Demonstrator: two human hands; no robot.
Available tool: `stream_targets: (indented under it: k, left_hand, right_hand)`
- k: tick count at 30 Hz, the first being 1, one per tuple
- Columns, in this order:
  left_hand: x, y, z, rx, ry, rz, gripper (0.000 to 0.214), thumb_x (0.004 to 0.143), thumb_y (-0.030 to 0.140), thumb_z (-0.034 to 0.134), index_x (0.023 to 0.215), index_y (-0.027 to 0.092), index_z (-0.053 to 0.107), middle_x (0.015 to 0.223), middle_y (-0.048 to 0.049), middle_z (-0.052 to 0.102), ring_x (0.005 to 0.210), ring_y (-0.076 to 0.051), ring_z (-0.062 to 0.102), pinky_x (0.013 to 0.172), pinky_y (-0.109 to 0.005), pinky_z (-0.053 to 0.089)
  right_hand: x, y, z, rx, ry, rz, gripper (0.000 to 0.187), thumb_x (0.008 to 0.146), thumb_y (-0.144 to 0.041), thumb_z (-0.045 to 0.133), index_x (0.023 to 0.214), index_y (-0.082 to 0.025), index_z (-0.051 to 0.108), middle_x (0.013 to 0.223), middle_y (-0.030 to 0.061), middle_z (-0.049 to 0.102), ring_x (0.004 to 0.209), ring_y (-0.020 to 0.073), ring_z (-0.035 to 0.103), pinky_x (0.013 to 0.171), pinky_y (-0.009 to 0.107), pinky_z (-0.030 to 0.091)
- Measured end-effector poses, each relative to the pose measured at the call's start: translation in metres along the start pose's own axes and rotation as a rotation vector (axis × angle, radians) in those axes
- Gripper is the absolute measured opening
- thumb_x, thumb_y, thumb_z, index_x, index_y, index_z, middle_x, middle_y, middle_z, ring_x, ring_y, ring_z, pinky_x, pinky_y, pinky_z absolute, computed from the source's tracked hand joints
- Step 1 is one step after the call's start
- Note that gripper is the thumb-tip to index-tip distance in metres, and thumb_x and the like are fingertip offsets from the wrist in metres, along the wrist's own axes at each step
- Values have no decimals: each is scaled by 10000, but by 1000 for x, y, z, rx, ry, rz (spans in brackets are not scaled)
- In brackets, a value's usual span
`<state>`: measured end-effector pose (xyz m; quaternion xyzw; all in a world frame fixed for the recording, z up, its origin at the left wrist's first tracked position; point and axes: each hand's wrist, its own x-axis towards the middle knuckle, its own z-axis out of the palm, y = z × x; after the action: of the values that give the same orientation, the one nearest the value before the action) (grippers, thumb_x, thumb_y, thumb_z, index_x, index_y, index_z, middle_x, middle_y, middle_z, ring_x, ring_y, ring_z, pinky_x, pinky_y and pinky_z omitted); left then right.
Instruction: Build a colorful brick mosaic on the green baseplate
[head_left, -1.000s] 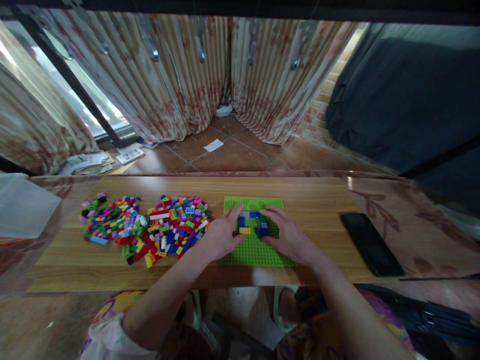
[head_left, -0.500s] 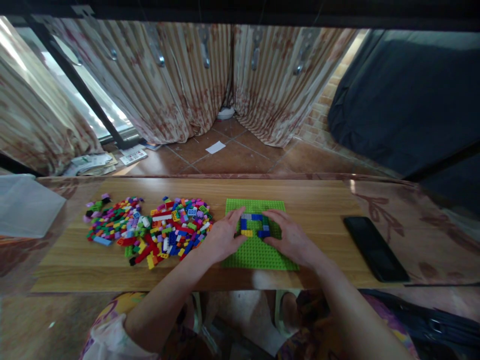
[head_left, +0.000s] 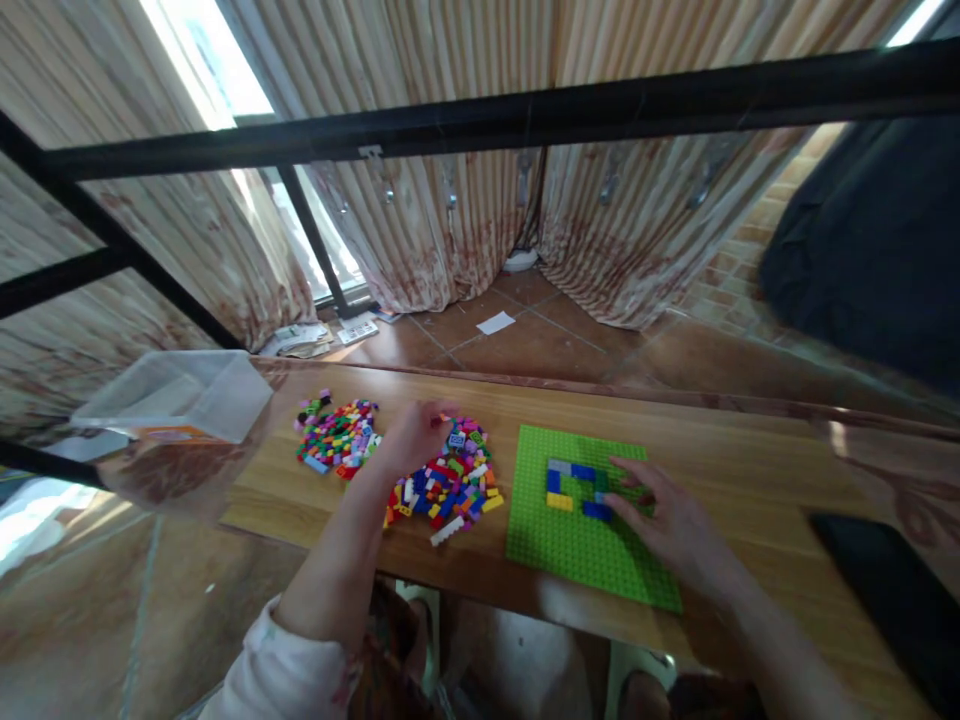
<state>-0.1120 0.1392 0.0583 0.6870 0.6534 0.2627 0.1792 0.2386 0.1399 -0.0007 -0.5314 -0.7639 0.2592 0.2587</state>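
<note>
Bricks [head_left: 448, 488] lie heaped left of the green baseplate [head_left: 555, 555]; your left hand [head_left: 416, 437] is over them (I cannot tell its grip), your right hand [head_left: 664, 512], half-open and empty, over the baseplate's right side.

The left grip [head_left: 416, 437] partly hides the brick pile [head_left: 454, 478], its hold unclear, and the black phone [head_left: 881, 595] is cropped.

Right hand [head_left: 664, 510] loosely curved

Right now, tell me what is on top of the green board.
On the green board: a gapped ring of grey, yellow, blue and dark green bricks. The right hand is over the board's right part; what lies beneath it cannot be seen.
</note>
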Motion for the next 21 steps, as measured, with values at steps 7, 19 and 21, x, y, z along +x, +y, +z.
stream_targets:
  k: [7,19,21]
  left_hand:
    - [-11,-36,-41,98,-87,-74,311,714,131,537,950,157,738,800,-31,710,694,-135,613,661,-220,482]
    - [-24,-50,-44,306,-129,-165,307,645,152,615,894,236,773,894,-50,700,864,-214,627,824,-293,488]
    - [-23,-49,-41,348,-134,-168,287,652,159,620,883,232,774,918,-65,695,882,-226,628,829,-301,485]
  right_hand:
    - [5,14,4,-44,51,95,521,785,-577,530,1135,-205,634,887,95,704,727,254,677,635,395,549]
    - [9,23,10,-74,36,121,533,745,-600,541,1105,-222,650,871,78,718,639,243,662,610,405,544]
    - [9,21,10,-77,12,131,520,748,-588,544,1107,-228,650,877,72,720,646,243,663,627,411,544]
